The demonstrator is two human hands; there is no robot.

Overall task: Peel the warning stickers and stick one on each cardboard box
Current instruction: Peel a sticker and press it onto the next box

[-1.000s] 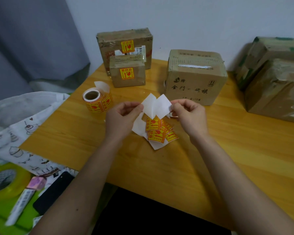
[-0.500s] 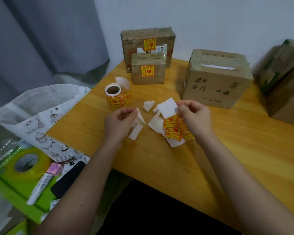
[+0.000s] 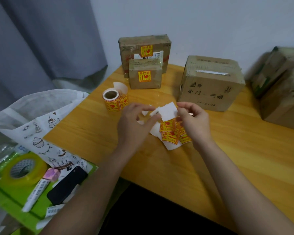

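Note:
My right hand (image 3: pixel 193 120) pinches a white square sticker (image 3: pixel 168 111), seen from its back, above the table. My left hand (image 3: pixel 136 123) hovers just left of it with relaxed fingers, its thumb close to the square's lower edge, holding nothing. Below lies a pile of yellow-red warning stickers (image 3: pixel 171 134) on white backing. Torn white backing scraps (image 3: pixel 144 113) lie under my left hand. The back box (image 3: pixel 131 48) and the small box (image 3: pixel 149 83) in front of it each carry a warning sticker. The printed box (image 3: pixel 210 85) shows none on its visible faces.
A sticker roll (image 3: pixel 115 100) stands left of my hands on the wooden table (image 3: pixel 244 150). Taped brown boxes (image 3: pixel 282 92) sit at the right edge. Left of the table are a white bag (image 3: pixel 32 116), a tape roll (image 3: pixel 22 168), a marker (image 3: pixel 35 194) and a phone (image 3: pixel 67 184).
My left hand has dropped the peeled backing piece on the table and come back toward the sticker that my right hand holds. The view has turned left.

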